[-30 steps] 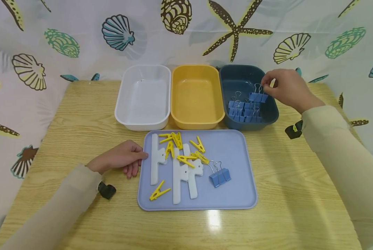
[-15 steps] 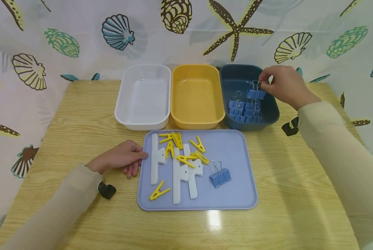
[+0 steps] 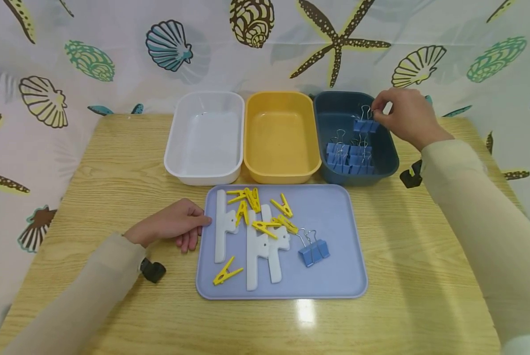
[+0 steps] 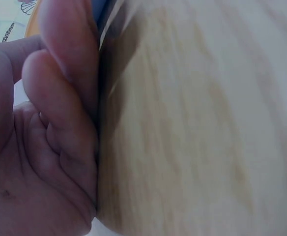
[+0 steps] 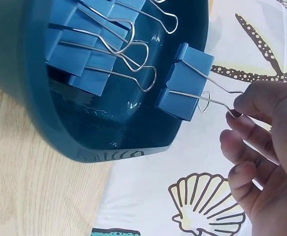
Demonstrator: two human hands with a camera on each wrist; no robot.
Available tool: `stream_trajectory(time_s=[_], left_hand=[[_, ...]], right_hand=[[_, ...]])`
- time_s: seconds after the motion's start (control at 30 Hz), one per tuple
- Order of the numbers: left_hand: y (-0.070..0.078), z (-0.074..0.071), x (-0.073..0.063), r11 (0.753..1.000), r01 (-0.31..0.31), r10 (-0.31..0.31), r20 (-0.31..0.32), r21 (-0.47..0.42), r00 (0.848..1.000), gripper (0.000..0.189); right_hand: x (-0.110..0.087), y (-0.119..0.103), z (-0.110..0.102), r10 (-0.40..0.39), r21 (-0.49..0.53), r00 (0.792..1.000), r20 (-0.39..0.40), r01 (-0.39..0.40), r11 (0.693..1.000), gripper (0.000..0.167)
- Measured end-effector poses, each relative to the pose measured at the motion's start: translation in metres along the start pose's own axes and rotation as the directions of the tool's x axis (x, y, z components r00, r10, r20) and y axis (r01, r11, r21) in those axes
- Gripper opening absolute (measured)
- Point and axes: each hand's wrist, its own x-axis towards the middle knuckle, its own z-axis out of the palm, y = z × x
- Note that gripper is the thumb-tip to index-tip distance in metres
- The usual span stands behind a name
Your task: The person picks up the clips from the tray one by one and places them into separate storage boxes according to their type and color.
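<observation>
- Using the lavender tray [image 3: 331,283] as the landmark: the dark blue bin [image 3: 335,116] sits beyond its far right corner, its right end poking out past the tray's right edge.
- Right hand [image 3: 408,116] is up there too, pinching the held binder clip [image 3: 365,126] by its wire handles. The clip hangs over the bin's right side, and the wrist cam has its body overlapping the rim.
- More blue clips [image 3: 349,157] are bunched in the half of that bin nearer the tray.
- Left hand [image 3: 173,224] rests at the tray's left edge, one digit touching the rim, lower fingers loosely bent. Can't tell if it's actually gripping.
- Yellow bin [image 3: 282,140] and white bin [image 3: 209,143] line up just past the tray's far edge, pretty tight; the white one overhangs its left end.
- Inside the tray: white clips [image 3: 220,231] and yellow clothespins [image 3: 225,272] crowd the left half, and one big blue clip [image 3: 314,253] lies right of center, with roomy tray surface between it and the right rim.
- Wide stretch of wooden tabletop [image 3: 406,256] right of the tray, so plenty of elbow room.
</observation>
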Motion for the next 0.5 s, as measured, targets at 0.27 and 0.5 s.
stream_trajectory(time_s=[0.27,0.5], left_hand=[[-0.002,0.0,0.0,1.0,-0.002,0.002,-0.004,0.006,1.0,0.038],[0.0,-0.001,0.0,1.0,-0.002,0.002,-0.001,0.004,1.0,0.037]], right_hand=[[0.006,0.003,0.005,0.038,0.018,0.999,0.008,-0.038,0.999,0.022],[0.009,0.002,0.011,0.047,0.011,0.999,0.018,-0.047,0.999,0.021]])
